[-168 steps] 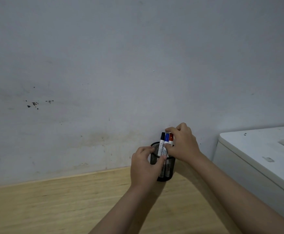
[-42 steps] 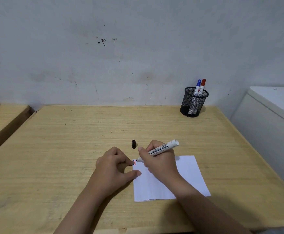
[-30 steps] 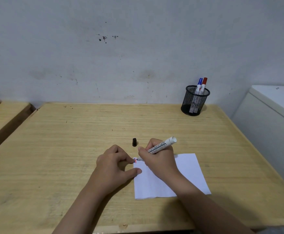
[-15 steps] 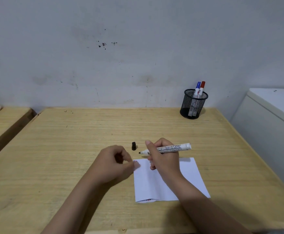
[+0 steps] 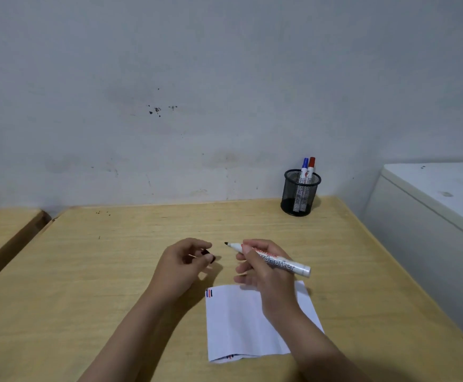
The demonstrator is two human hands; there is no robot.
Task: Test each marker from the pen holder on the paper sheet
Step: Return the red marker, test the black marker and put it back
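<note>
My right hand (image 5: 263, 274) grips an uncapped white marker (image 5: 277, 262) with a black tip that points left, lifted above the table. Between the fingertips of my left hand (image 5: 182, 267) sits the small black cap (image 5: 208, 255), just left of the marker's tip. A white paper sheet (image 5: 241, 323) lies on the wooden table (image 5: 87, 271) below both hands, with short blue, red and black strokes at its top left corner. At the back right stands a black mesh pen holder (image 5: 299, 193) with a blue marker (image 5: 304, 168) and a red marker (image 5: 311, 166) upright in it.
A white cabinet (image 5: 434, 216) stands against the table's right edge. A second wooden table (image 5: 1, 232) sits to the left across a narrow gap. A grey wall runs behind both.
My right hand has lifted the marker off the paper and turned it level, tip left. My left hand left the sheet's corner and picked the black cap up from the table.
</note>
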